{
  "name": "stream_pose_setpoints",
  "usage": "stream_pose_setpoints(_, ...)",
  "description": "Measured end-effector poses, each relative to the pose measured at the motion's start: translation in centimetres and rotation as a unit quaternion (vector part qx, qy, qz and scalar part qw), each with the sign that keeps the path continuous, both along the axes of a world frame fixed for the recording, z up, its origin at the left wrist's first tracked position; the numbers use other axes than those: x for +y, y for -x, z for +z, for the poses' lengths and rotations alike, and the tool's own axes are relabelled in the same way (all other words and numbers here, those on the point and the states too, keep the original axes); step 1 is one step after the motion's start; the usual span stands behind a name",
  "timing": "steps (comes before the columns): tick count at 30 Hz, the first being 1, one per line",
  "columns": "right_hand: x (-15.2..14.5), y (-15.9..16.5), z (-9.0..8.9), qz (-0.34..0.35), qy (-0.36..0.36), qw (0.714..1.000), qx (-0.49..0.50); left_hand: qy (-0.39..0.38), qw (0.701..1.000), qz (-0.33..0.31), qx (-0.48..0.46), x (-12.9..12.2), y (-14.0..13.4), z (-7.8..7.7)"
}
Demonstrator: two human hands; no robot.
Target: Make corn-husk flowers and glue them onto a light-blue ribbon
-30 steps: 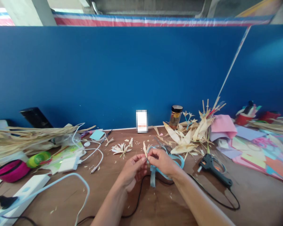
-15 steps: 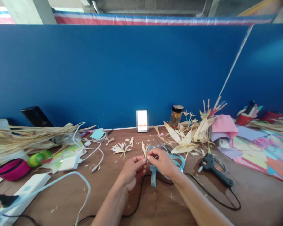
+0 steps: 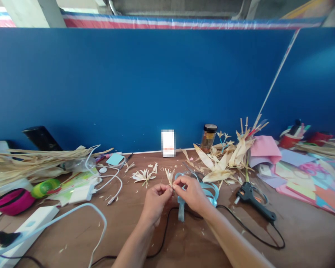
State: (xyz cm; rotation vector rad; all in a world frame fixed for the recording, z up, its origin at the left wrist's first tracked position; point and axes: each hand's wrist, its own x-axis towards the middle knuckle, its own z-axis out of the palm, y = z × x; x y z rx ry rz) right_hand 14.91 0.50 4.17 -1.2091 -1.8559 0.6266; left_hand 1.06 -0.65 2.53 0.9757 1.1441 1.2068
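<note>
A small flower made of pale dried husk [image 3: 169,176] stands upright between my fingertips, petals pointing up. My left hand [image 3: 156,203] is closed in a pinch at its base, thumb against forefinger. From the other side my right hand [image 3: 192,192] pinches the same base; the exact spot is hidden by the fingers. Loops of light blue ribbon [image 3: 216,191] lie behind and beside my right hand, and one end hangs below it. Left of the hands, several finished husk flowers [image 3: 144,176] lie together on the brown table [image 3: 123,230].
A black glue gun [image 3: 255,203] lies at right, its cord crossing beneath my wrists. Dried husks [image 3: 222,173] and a lidded jar [image 3: 209,137] are behind. Coloured paper [image 3: 304,180] covers the far right. A white power strip [image 3: 30,232], cables and husk strips [image 3: 39,160] occupy the left.
The flower's petals look more spread and sit slightly further left. My left hand has turned, its fingers curling in more; my right hand has shifted slightly left.
</note>
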Motion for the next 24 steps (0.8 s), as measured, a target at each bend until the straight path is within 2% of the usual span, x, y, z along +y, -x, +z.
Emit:
stream_pose_setpoints(3,0.0,0.1,-0.1,-0.015,0.018,1.000,0.001,-0.056,0.995,0.015,0.079,-0.1,-0.1,-0.1)
stream_pose_setpoints(7,-0.2,0.3,-0.3,-0.026,0.043,0.999,0.004,-0.116,0.973,0.036,0.197,-0.4,-0.2,0.1)
stream_pose_setpoints(12,-0.5,0.8,-0.7,-0.034,0.054,0.998,0.019,-0.133,0.946,0.064,0.288,-0.7,-0.5,0.5)
stream_pose_setpoints(18,-0.9,1.1,-1.1,-0.055,0.009,0.998,0.001,-0.157,0.910,0.081,0.374,-0.8,-0.4,0.5)
stream_pose_setpoints(21,-1.2,1.3,-0.8,-0.057,-0.014,0.998,-0.006,-0.183,0.881,0.094,0.426,-0.8,-0.4,0.6)
stream_pose_setpoints(24,-1.5,1.5,-0.1,-0.062,-0.040,0.997,0.003,-0.235,0.833,0.121,0.486,-0.9,-0.4,1.1)
